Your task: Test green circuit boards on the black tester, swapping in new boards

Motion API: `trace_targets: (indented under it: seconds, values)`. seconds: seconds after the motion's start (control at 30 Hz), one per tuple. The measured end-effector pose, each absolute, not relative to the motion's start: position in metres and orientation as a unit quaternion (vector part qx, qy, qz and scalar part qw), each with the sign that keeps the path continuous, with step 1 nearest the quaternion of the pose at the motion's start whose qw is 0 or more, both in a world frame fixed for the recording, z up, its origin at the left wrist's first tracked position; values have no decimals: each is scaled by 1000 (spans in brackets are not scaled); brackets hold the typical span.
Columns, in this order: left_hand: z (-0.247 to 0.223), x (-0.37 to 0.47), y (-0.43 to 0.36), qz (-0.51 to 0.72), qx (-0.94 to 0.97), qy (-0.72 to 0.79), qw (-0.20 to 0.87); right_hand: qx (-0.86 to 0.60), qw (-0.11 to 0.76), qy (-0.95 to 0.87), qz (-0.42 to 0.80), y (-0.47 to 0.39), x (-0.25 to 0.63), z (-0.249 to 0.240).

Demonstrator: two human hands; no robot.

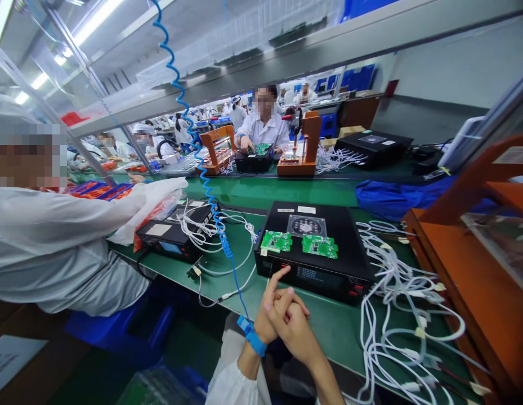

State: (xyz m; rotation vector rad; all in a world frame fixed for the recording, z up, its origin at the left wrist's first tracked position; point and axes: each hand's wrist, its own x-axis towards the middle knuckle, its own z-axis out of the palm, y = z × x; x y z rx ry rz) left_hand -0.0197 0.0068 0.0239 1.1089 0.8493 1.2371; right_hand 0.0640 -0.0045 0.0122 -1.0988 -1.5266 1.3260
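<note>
My left hand (270, 316), with a blue strap (251, 336) round its wrist, is open, index finger stretched toward the front edge of a black box (282, 275). Crossing over it, my right hand (295, 327) touches it with slightly bent, spread fingers. No object shows in either hand. Two green circuit boards, one on the left (277, 241) and one on the right (320, 246), lie on the box beside its round fan grille (307, 226). The box front has a small lit display (309, 274) and red buttons.
White cables (388, 270) tangle right of the box, beside an orange fixture (451, 253). A smaller black box (172, 239) with cables stands left. A blue coiled cord (201, 163) hangs down. One person (54, 242) sits left; another (264, 126) works opposite.
</note>
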Motion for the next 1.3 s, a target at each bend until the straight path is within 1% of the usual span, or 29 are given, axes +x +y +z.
trace_targets:
  seconds: [0.2, 0.37, 0.53, 0.73, 1.1, 1.3]
  values:
    - [27, -17, 4, 552, 451, 368, 597, -443, 396, -611, 523, -4, 64, 6]
    - [24, -19, 6, 542, 446, 364, 612, -444, 397, -617, 514, -4, 64, 4]
    - [27, -21, 5, 535, 468, 359, 605, -427, 412, -608, 527, -5, 64, 9]
    - [35, -16, 2, 547, 450, 375, 598, -435, 401, -603, 536, -4, 64, 7]
    - [30, -17, 4, 545, 452, 382, 594, -440, 418, -604, 517, -4, 63, 11]
    - [29, -18, 5, 540, 460, 378, 595, -440, 406, -603, 527, -5, 64, 9]
